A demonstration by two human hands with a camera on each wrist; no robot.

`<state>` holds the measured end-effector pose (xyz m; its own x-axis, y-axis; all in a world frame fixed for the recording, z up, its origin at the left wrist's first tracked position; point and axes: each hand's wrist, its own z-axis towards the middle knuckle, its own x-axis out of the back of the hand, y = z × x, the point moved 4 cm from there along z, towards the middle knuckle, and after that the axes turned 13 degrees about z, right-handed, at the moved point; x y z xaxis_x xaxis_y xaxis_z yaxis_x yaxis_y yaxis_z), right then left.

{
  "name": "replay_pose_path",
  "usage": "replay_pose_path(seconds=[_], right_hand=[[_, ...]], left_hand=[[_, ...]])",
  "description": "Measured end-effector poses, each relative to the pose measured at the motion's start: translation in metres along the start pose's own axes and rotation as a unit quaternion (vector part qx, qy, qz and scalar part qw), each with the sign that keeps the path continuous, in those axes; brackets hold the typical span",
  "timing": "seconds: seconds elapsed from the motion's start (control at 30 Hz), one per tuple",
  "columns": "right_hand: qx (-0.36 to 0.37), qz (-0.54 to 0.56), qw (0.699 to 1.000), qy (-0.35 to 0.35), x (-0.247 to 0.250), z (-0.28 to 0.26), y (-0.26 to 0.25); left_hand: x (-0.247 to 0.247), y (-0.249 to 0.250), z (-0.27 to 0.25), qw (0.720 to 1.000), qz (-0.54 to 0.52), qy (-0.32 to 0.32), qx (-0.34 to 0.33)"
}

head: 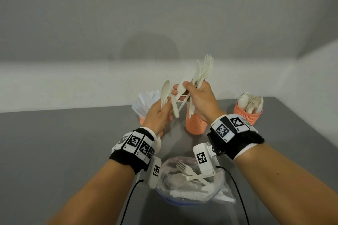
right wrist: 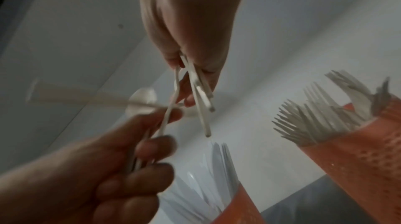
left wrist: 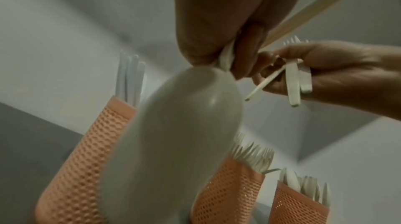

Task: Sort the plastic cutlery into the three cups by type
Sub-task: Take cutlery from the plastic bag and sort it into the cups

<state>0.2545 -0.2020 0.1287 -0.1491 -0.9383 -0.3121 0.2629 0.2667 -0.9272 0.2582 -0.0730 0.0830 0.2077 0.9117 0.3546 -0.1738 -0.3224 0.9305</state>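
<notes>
Grey table (head: 73, 151): spoons (head: 251, 103) in cup (head: 247, 115)

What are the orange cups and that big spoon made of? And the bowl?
The orange cups look like plastic mesh: matte walls full of small holes, with a solid rim. The spoon held in the left hand looks like smooth, off-white plastic with a faint shine. The bowl is see-through with a bluish edge, so glass or clear plastic; I can't tell which.
</notes>
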Motion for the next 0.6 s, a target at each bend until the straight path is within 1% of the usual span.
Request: replay_pose_path(seconds=[0.07,0.1,0.23,0.33,0.43,0.53,0.6], right_hand=[[0.026,-0.086,0.996,-0.004,-0.004,0.0,0.001],[0.03,-0.105,0.994,-0.01,-0.006,-0.001,0.003],[0.024,-0.13,0.99,-0.041,-0.007,-0.004,0.011],[0.029,-0.119,0.991,-0.057,-0.005,-0.008,0.01],[0.017,-0.093,0.993,-0.072,-0.007,-0.012,0.009],[0.018,-0.119,0.99,-0.075,-0.008,-0.013,0.013],[0.024,-0.137,0.986,-0.093,-0.011,-0.015,0.016]], left_hand=[[-0.01,0.002,-0.001,1.0,0.016,-0.016,0.003],[-0.014,0.002,-0.001,1.0,0.014,-0.015,0.012],[-0.017,0.0,-0.002,0.999,-0.019,-0.022,0.043],[-0.015,-0.003,-0.001,0.993,-0.086,-0.052,0.059],[-0.012,-0.007,0.0,0.977,-0.174,-0.071,0.104],[-0.01,-0.006,-0.001,0.954,-0.245,-0.093,0.145],[-0.009,-0.003,-0.001,0.944,-0.269,-0.092,0.165]])
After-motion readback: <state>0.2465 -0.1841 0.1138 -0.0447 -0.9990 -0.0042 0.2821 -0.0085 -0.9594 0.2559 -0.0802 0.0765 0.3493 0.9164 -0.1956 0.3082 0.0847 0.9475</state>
